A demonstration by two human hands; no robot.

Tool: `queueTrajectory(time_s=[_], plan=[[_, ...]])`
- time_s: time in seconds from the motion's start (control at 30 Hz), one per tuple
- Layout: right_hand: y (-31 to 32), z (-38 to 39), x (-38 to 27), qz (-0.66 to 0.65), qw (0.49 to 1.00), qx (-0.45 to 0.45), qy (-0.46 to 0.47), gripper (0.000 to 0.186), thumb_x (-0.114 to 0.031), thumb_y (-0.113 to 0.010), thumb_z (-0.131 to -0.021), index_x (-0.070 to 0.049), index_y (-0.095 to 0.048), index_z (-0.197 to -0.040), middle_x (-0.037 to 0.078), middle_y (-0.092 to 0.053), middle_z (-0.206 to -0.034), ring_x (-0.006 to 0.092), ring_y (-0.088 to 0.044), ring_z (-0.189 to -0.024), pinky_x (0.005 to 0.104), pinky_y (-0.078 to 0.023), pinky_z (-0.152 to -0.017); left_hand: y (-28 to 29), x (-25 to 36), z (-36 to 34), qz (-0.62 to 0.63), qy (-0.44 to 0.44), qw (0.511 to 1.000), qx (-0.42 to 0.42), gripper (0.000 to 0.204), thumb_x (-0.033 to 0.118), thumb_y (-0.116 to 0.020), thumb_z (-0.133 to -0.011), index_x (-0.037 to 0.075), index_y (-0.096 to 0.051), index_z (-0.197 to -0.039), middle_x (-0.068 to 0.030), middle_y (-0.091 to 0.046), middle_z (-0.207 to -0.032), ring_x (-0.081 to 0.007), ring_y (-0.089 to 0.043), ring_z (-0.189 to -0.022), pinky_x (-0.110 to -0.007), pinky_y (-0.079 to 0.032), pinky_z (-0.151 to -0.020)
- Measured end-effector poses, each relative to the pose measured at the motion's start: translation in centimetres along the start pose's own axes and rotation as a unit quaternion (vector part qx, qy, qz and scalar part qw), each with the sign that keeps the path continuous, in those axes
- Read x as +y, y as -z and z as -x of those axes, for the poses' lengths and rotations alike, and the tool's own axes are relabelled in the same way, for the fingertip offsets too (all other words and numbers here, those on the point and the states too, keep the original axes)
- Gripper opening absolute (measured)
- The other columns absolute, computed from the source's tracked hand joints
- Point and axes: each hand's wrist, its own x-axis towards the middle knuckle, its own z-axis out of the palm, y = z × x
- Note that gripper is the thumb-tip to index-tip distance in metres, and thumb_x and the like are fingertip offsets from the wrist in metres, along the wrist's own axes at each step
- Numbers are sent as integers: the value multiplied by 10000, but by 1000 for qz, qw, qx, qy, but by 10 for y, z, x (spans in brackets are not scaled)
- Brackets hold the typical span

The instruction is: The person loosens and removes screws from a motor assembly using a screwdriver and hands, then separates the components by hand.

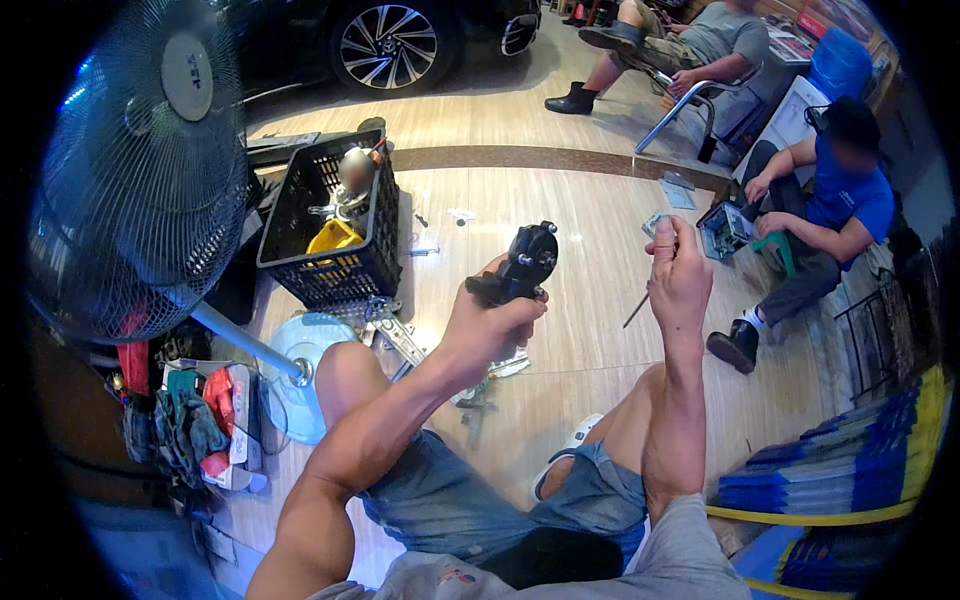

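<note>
My left hand (490, 325) is closed round a black plastic motor housing (532, 258) with small metal screws on its face, held up in front of me. To the right, my right hand (680, 270) is raised in a fist with the thumb on top. A thin dark shaft, like that of a screwdriver (635, 310), sticks out below this fist; its handle is mostly hidden by the fingers. The two hands are apart. On the floor below my left hand lies a metal bracket (398, 338) among other small parts.
A black crate (325, 285) with a yellow item inside stands left of my hands. A standing fan (140, 170) rises at far left, near a box of cloths and gloves (245, 425). Ahead is a car wheel (388, 47). Two people sit at the right; one handles a metal box (722, 232).
</note>
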Motion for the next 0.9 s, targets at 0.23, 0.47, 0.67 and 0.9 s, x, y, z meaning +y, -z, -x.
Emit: queueTrajectory(time_s=[0.23, 0.47, 0.67, 0.9], plan=[[11, 5, -23, -400, 912, -11, -91, 314, -311, -524, -1015, -6, -601, -1011, 77, -664, -748, 135, -660, -631, 247, -474, -491, -7, 3, 0, -51, -29, 998, 26, 397, 38, -679, -779, 33, -538, -1150, -45, -617, -898, -91, -549, -664, -253, -473, -589], [25, 9, -41, -497, 853, 150, -55, 362, -320, -441, -1041, 29, -538, -1037, 155, -648, -844, 228, -689, -716, 288, -545, -498, 2, 1, -2, -8, -6, 999, 43, 485, 52, -664, -765, 38, -523, -1229, -49, -624, -895, -89, -554, -617, -254, -476, -549], [27, 17, -53, -486, 864, 134, 1, 374, -320, -415, -1047, 35, -528, -1018, 178, -649, -828, 242, -686, -672, 295, -558, -491, 2, 5, -1, -6, 10, 998, 59, 494, 61, -667, -759, 25, -513, -1227, -53, -624, -894, -97, -552, -612, -262, -477, -547], [31, 16, -51, -490, 860, 139, 4, 369, -320, -407, -1048, 30, -519, -1019, 179, -649, -824, 247, -687, -667, 300, -564, -489, 4, 4, -2, -5, 1, 998, 65, 514, 49, -667, -765, 22, -504, -1251, -56, -624, -898, -97, -557, -621, -257, -481, -555]])
